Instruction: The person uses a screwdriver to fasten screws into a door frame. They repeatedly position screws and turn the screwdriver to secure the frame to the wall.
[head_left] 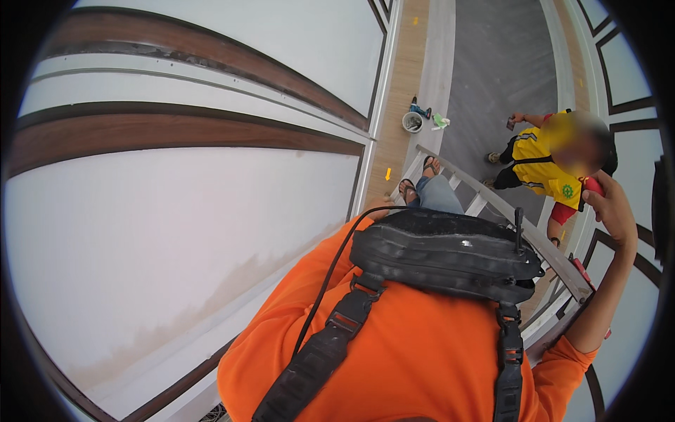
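Observation:
My right hand [610, 209] is raised at the right, its fingers bent and the thumb apart from them. Behind its fingertips shows red, which looks like a co-worker's sleeve; I make out nothing held. My left hand [378, 205] shows only in part beside the black chest bag [443, 246], close to the white wall panel [211, 232]; its fingers are hidden. My sandalled feet [430, 167] are at a metal stepladder [485, 188], whose rails run down to the right. A thin black cable loops from the bag over my orange sleeve.
A co-worker in a yellow vest [536, 158] stands below on the grey floor [499, 63], holding a small dark object [510, 123]. By the wall are a white bucket [413, 123], a cordless drill [420, 109] and a green-and-white cloth [440, 122]. Brown trim [183, 126] crosses the wall.

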A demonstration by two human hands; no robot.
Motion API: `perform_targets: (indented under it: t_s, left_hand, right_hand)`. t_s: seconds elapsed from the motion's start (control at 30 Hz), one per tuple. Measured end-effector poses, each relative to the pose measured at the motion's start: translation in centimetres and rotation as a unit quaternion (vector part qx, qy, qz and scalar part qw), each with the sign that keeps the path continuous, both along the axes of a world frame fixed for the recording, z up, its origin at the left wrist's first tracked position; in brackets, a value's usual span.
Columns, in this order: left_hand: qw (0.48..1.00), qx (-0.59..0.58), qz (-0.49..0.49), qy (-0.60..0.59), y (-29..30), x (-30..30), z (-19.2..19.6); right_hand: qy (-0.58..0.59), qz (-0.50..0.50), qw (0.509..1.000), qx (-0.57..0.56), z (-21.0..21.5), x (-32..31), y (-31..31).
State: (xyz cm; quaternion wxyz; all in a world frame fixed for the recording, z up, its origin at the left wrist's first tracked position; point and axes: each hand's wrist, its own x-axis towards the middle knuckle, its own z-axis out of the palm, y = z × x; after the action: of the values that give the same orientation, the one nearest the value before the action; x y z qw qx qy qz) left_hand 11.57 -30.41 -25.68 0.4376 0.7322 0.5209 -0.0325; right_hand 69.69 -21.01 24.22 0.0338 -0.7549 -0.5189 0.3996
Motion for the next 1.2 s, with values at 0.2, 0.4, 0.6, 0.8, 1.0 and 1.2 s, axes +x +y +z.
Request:
perform_targets:
  t_s: [0.2, 0.4, 0.6, 0.8, 1.0, 1.2]
  left_hand:
    - [0.975, -0.149, 0.167, 0.011, 0.0, 1.0, 1.0]
    - [0.952, -0.19, 0.24, -0.005, 1.1, -1.1, 2.2]
    - [0.966, -0.164, 0.198, -0.016, 0.9, -0.7, 2.5]
    - [0.995, -0.079, 0.057, -0.024, 0.2, -0.7, -0.8]
    - [0.989, -0.114, 0.094, -0.013, -0.1, -0.7, -1.0]
    - [0.931, -0.219, 0.289, -0.035, 0.1, 0.4, -0.1]
  right_hand:
    - [0.007, 0.006, 1.0, -0.005, -0.2, 0.4, -0.1]
    - [0.003, 0.012, 1.0, 0.002, -0.5, 0.7, -0.3]
    - [-0.002, 0.015, 1.0, -0.004, -0.3, 0.8, -0.2]
    - [-0.02, 0.013, 1.0, -0.009, 0.0, 0.7, 0.3]
    - [-0.024, 0.012, 1.0, -0.008, 0.0, 0.5, 0.1]
    - [-0.021, 0.004, 1.0, 0.002, -0.1, 0.5, -0.2]
